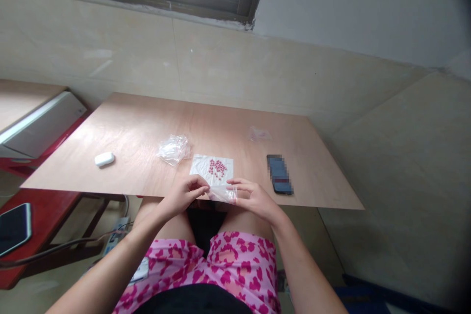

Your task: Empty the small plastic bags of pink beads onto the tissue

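Between my hands, at the table's front edge, is a small clear zip bag [222, 194] with a red line near its right end. My left hand [189, 189] pinches the bag's left end between thumb and fingers. The fingers of my right hand [253, 197] close on its right end, by the red line. Just beyond the bag lies a white sheet [200, 164], with several small red beads [217, 168] scattered on it. What the bag holds, if anything, is too small to make out.
A pile of clear bags [174, 149] lies left of the sheet, and a white case [105, 159] farther left. Another clear bag [259, 134] is at the back right. A black phone [279, 174] rests right of my hands. Below left, a second phone [15, 228] lies on a red bench [40, 260].
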`<state>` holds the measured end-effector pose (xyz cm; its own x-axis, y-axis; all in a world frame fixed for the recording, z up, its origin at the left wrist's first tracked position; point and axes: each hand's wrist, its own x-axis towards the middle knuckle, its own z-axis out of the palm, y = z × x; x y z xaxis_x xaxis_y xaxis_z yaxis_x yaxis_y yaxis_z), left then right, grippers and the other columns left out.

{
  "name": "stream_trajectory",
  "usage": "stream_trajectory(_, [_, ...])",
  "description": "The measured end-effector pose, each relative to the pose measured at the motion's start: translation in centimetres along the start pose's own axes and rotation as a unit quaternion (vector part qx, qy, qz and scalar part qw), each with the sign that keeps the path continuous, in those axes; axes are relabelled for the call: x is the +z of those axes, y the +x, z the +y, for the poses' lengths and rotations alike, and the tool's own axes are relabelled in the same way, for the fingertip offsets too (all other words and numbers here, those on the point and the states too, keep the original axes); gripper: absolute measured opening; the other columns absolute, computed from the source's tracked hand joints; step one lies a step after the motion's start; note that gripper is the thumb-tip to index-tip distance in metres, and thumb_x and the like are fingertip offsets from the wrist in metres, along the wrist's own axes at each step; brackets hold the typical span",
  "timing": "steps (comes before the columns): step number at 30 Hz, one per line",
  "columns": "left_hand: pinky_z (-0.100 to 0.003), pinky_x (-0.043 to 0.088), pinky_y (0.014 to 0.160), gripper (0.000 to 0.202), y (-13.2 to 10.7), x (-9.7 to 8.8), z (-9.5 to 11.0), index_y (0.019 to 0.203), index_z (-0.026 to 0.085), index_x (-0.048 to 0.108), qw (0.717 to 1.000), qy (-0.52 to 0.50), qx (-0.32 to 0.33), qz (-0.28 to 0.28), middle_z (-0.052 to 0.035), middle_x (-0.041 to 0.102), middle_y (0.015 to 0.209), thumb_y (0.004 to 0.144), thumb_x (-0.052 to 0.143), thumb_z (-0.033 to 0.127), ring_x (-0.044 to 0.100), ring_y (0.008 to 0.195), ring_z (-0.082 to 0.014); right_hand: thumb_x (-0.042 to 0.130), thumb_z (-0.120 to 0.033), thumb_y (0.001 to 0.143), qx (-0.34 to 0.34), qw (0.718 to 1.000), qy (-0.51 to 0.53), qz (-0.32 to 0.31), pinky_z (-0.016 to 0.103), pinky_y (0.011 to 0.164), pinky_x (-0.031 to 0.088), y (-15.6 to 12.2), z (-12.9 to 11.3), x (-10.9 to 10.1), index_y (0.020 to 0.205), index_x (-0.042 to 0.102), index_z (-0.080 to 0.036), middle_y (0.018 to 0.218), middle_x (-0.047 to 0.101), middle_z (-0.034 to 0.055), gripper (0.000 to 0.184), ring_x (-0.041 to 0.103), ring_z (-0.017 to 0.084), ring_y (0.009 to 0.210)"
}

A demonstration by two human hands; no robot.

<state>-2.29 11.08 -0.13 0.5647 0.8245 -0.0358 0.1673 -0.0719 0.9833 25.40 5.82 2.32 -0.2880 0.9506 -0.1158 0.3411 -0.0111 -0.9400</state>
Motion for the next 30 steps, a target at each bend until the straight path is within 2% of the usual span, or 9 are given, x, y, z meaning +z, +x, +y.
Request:
stream_trajectory(5, [-0.034,0.057,0.077,0.024,-0.1,-0.5,-0.1,0.096,0.017,0.066,0.999,-0.001,-0.025,-0.019,-0.0062,0.072,0.093,0.095,0.067,0.041,0.069,0.085,-0.0196,0.081,-0.040,0.087,-0.020,1.000,-0.015,-0.005,0.049,0.119,0.041,0.0,0.2,0.0,0.119,0.079,-0.025,0.140,0.064,0.0111,0.036,0.058,0.031,0.134])
stream_trajectory(9, [-0.043,0.055,0.098,0.039,-0.4,-1.0,0.7,0.119,0.019,0.065,0.998,0.041,0.004,-0.039,-0.0106,0.070,0.121,0.090,0.075,0.044,0.067,0.113,-0.0264,0.079,-0.037,0.089,-0.025,0.999,-0.025,-0.027,0.046,0.118,0.042,0.0,-0.4,0.5,0.120,0.078,-0.025,0.143,0.060,0.0103,0.033,0.057,0.030,0.134])
stream_trajectory(11, [-0.045,0.049,0.108,0.046,-0.7,-0.9,1.4,0.127,0.022,0.065,0.995,0.068,0.006,-0.077,-0.0113,0.067,0.132,0.089,0.077,0.044,0.061,0.126,-0.0293,0.079,-0.033,0.090,-0.037,0.997,-0.037,-0.056,0.043,0.117,0.043,0.0,-0.9,1.3,0.120,0.078,-0.026,0.144,0.059,0.0093,0.031,0.057,0.029,0.134])
stream_trajectory(14, [-0.042,0.049,0.107,0.052,-1.1,0.0,2.1,0.133,0.024,0.065,0.984,0.059,-0.004,-0.167,-0.0107,0.067,0.137,0.088,0.079,0.045,0.062,0.126,-0.0305,0.080,-0.027,0.088,-0.067,0.992,-0.059,-0.092,0.041,0.117,0.043,-0.1,-1.6,2.8,0.121,0.078,-0.028,0.146,0.056,0.0082,0.033,0.054,0.028,0.137])
stream_trajectory(16, [-0.042,0.050,0.105,0.056,-1.4,0.8,2.1,0.134,0.024,0.064,0.980,0.070,0.002,-0.188,-0.0111,0.067,0.138,0.084,0.082,0.042,0.063,0.124,-0.0316,0.082,-0.025,0.086,-0.076,0.990,-0.071,-0.094,0.040,0.118,0.042,-0.1,-1.7,3.6,0.116,0.078,-0.026,0.147,0.056,0.0084,0.030,0.052,0.028,0.138])
stream_trajectory(20, [-0.044,0.052,0.100,0.065,-1.8,2.4,1.4,0.134,0.023,0.061,0.975,0.164,0.005,-0.149,-0.0123,0.067,0.135,0.075,0.086,0.029,0.066,0.119,-0.0335,0.084,-0.019,0.082,-0.068,0.991,-0.093,-0.072,0.040,0.117,0.042,0.1,-1.6,4.7,0.096,0.078,-0.022,0.144,0.058,0.0093,0.015,0.053,0.028,0.138])
stream_trajectory(25, [-0.037,0.053,0.082,0.051,-1.8,3.5,0.4,0.129,0.020,0.056,0.968,0.232,0.006,-0.094,-0.0107,0.073,0.112,0.080,0.068,0.017,0.071,0.097,-0.0289,0.079,-0.012,0.081,-0.071,0.994,-0.068,-0.048,0.037,0.114,0.044,0.6,-1.7,5.2,0.091,0.078,-0.021,0.139,0.062,0.0088,0.013,0.057,0.026,0.133])
stream_trajectory(28, [-0.032,0.050,0.073,0.034,-1.3,3.2,0.2,0.118,0.020,0.057,0.967,0.242,0.008,-0.077,-0.0069,0.073,0.099,0.084,0.062,0.018,0.070,0.086,-0.0245,0.075,-0.019,0.088,-0.068,0.997,-0.016,-0.038,0.037,0.114,0.044,1.2,-1.2,5.0,0.100,0.080,-0.023,0.141,0.061,0.0079,0.013,0.060,0.024,0.130])
stream_trajectory(30, [-0.031,0.048,0.069,0.020,-0.6,2.3,0.3,0.109,0.020,0.057,0.964,0.259,0.000,-0.063,-0.0052,0.071,0.091,0.091,0.060,0.027,0.069,0.079,-0.0226,0.073,-0.028,0.091,-0.061,0.998,0.021,0.002,0.038,0.115,0.043,2.2,-0.1,4.7,0.103,0.080,-0.024,0.140,0.062,0.0080,0.014,0.060,0.024,0.131])
